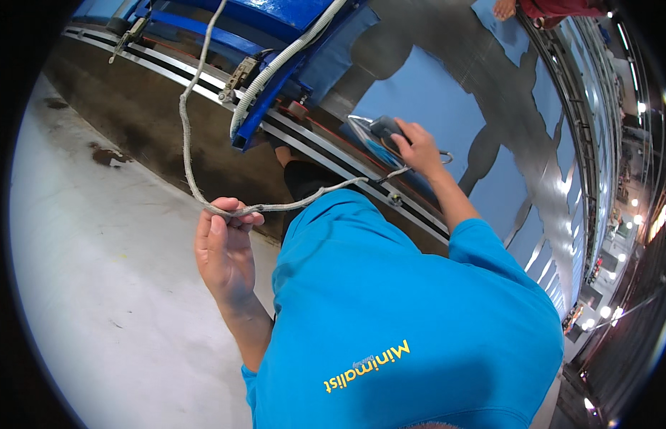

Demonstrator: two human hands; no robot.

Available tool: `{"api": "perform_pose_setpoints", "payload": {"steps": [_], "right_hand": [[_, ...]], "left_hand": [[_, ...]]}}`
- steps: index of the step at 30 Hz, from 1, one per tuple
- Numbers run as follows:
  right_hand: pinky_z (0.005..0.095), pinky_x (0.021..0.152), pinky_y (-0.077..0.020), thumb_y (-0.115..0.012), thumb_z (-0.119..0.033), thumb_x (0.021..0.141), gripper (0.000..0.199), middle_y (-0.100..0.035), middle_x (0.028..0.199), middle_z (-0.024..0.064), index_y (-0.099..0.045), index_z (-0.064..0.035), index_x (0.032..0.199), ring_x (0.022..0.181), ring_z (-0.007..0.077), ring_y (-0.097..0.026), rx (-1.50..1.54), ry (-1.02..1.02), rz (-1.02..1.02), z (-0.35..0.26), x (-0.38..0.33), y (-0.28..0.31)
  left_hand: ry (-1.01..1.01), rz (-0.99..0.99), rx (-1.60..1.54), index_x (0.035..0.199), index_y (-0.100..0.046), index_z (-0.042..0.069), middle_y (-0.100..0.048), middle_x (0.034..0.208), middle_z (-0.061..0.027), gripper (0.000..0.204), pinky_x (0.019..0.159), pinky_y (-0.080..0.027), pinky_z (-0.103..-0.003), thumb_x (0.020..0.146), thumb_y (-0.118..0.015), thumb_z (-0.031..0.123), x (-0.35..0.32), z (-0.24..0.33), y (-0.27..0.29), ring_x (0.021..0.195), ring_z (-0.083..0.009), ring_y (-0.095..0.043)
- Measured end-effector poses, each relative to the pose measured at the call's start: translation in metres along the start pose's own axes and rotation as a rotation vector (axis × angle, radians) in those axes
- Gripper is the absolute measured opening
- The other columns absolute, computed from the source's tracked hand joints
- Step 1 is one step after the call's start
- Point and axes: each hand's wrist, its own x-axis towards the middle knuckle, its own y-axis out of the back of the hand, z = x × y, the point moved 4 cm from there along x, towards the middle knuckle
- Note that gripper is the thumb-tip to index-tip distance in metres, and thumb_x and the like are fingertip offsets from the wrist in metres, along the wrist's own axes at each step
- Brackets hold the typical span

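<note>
No packages, signs or screens were to be seen. The only lettering was a short printed line in yellow on the back of the bright blue shirt (pixel 390 314), low in the picture and set slantwise. On the blue machine frame (pixel 276 21) no label could be made out.

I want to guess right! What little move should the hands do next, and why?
Probably slide the iron a little further along the blue cloth. The right hand grips it flat on the cloth, while the left hand holds the cord up and out of its way.
</note>
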Motion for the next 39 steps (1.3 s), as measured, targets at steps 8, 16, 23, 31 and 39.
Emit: {"api": "perform_pose_setpoints", "payload": {"steps": [8, 16, 23, 31, 39], "right_hand": [[0.0422, 0.079, -0.0529, -0.070, -0.024, 0.086, 0.039, -0.068, 0.097, 0.0207, -0.067, -0.0071, 0.120, 0.089, 0.0374, -0.067, -0.028, -0.078, 0.231, -0.015, 0.166, -0.003], [0.0459, 0.087, -0.0518, -0.067, -0.035, 0.087, 0.042, -0.069, 0.104, 0.0237, -0.067, -0.0115, 0.122, 0.100, 0.0410, -0.066, -0.160, -0.057, 0.221, 0.028, 0.332, -0.014], [0.0541, 0.082, -0.0510, -0.057, -0.038, 0.092, 0.040, -0.067, 0.103, 0.0226, -0.059, -0.0169, 0.126, 0.098, 0.0439, -0.064, -0.310, -0.210, 0.184, 0.044, 0.338, -0.024], [0.0460, 0.066, -0.0501, -0.067, -0.021, 0.087, 0.036, -0.058, 0.086, 0.0132, -0.059, -0.0146, 0.122, 0.079, 0.0347, -0.062, -0.149, 0.108, 0.047, -0.059, 0.164, -0.065], [0.0467, 0.073, -0.0501, -0.064, -0.023, 0.092, 0.038, -0.064, 0.090, 0.0195, -0.060, -0.0117, 0.128, 0.085, 0.0388, -0.063, -0.101, 0.081, 0.139, 0.010, 0.205, -0.035]], "left_hand": [[-0.021, 0.087, 0.051, 0.120, -0.058, -0.004, -0.066, 0.102, -0.0131, 0.033, 0.089, -0.050, -0.038, 0.105, -0.047, 0.023, 0.042, 0.053, 0.022, 0.095, -0.0218, -0.064], [0.173, 0.208, 0.172, 0.116, -0.062, -0.006, -0.069, 0.100, -0.0140, 0.032, 0.092, -0.048, -0.035, 0.100, -0.055, 0.021, 0.065, 0.070, 0.002, 0.096, -0.0224, -0.065], [0.068, 0.191, 0.169, 0.112, -0.062, -0.006, -0.064, 0.104, -0.0169, 0.031, 0.090, -0.049, -0.038, 0.101, -0.052, 0.021, 0.092, 0.077, -0.004, 0.095, -0.0253, -0.065], [-0.107, 0.023, 0.052, 0.125, -0.058, 0.009, -0.057, 0.103, -0.0062, 0.034, 0.089, -0.039, -0.036, 0.108, -0.037, 0.029, 0.119, 0.069, 0.012, 0.096, -0.0182, -0.053], [-0.030, -0.017, 0.049, 0.132, -0.052, 0.002, -0.059, 0.104, -0.0079, 0.040, 0.089, -0.042, -0.037, 0.107, -0.039, 0.029, 0.103, 0.028, 0.001, 0.096, -0.0182, -0.054]]}}
